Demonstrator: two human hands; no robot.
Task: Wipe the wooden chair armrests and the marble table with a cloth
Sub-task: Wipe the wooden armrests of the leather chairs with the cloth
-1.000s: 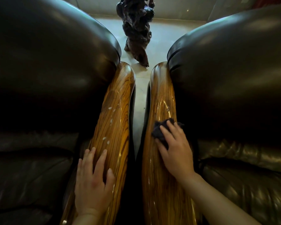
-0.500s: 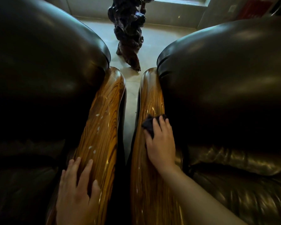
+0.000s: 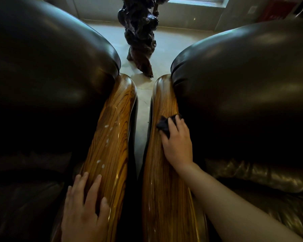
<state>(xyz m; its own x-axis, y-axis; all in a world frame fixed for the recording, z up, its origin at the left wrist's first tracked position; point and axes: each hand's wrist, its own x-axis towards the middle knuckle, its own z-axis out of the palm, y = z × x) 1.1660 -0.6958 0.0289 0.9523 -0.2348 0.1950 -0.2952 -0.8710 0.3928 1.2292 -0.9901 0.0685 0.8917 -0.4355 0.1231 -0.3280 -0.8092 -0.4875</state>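
I am leaning over two dark leather armchairs standing side by side, the left armchair and the right armchair each bulging with a glossy padded back. Between them two polished wooden armrests are running away from me, striped in amber and dark grain. The left armrest is carrying a scatter of small pale droplets along its middle. The right armrest is shining with streaks of reflected light. A narrow gap of pale floor is separating the two armrests, which are close but apart. Beyond their rounded far ends a dark gnarled wood sculpture is standing on the floor, below a window sill.

My right hand is lying palm down on the right armrest, fingers pressing a small dark cloth against the wood near the leather edge; that grip is flat over the cloth. My left hand is resting flat on the near end of the left armrest, grip wide and holding nothing.
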